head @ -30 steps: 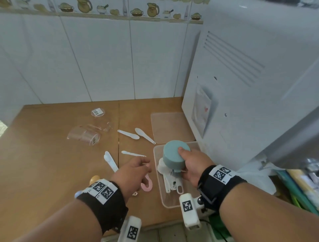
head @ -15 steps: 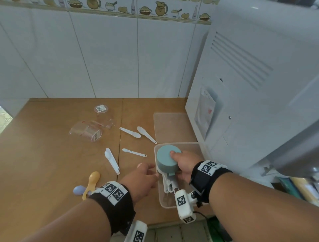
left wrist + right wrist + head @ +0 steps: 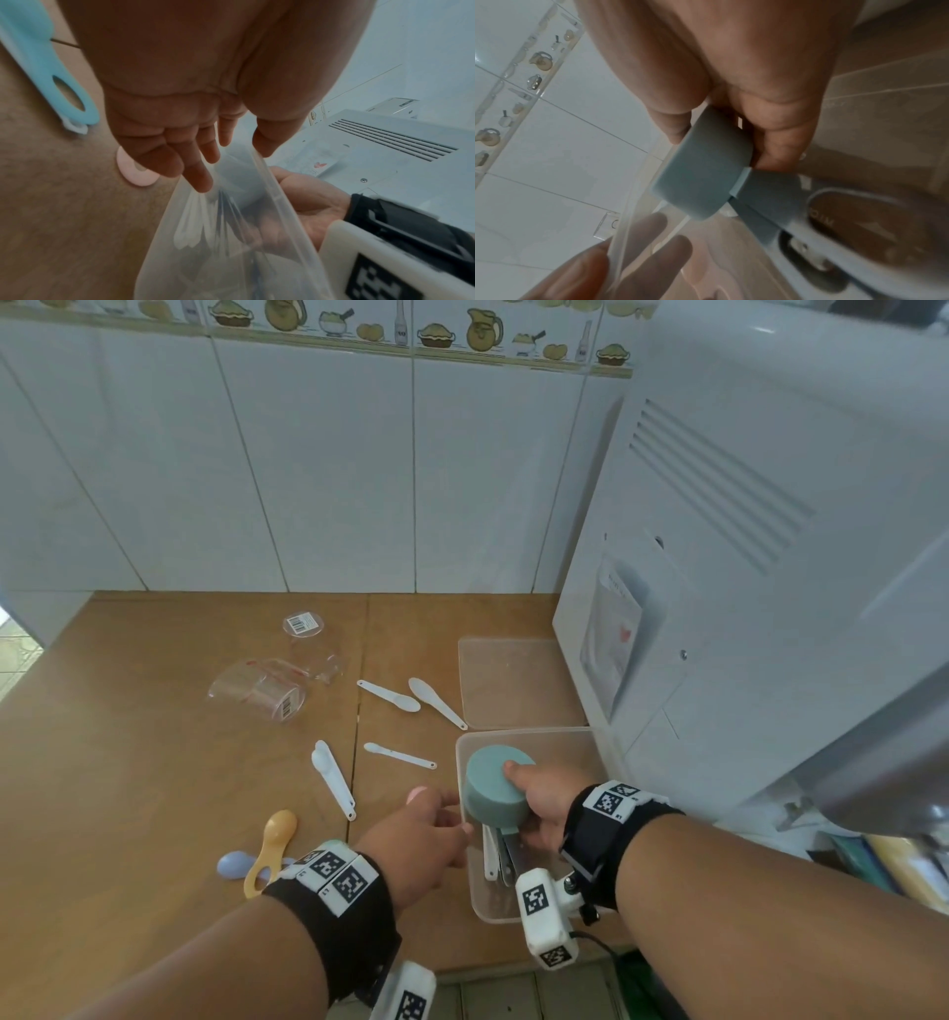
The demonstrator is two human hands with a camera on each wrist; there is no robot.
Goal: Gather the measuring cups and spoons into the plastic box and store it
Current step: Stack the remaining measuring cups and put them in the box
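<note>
The clear plastic box (image 3: 513, 736) stands at the table's front right, beside a white appliance. My right hand (image 3: 524, 793) grips an upturned teal measuring cup (image 3: 490, 788) inside the box, thumb on its base, over several white and grey handles (image 3: 494, 857). In the right wrist view the right hand (image 3: 718, 138) clasps the teal cup (image 3: 700, 176). My left hand (image 3: 441, 814) pinches the box's left wall. In the left wrist view its thumb (image 3: 264, 144) lies on the rim of the box (image 3: 277, 194) and its fingers (image 3: 197, 178) press the outer side.
White spoons (image 3: 388, 695) (image 3: 436, 702) (image 3: 399, 755) (image 3: 333, 778), a yellow spoon (image 3: 272, 845), a lilac spoon (image 3: 232, 864), clear measuring cups (image 3: 259, 690) (image 3: 303, 625) and a pink piece (image 3: 136, 172) lie left of the box. The box's lid (image 3: 513, 680) lies behind it. The white appliance (image 3: 744, 608) blocks the right.
My left hand has left the pink piece and moved right onto the box's left wall. My right hand has lowered the teal cup deeper into the box.
</note>
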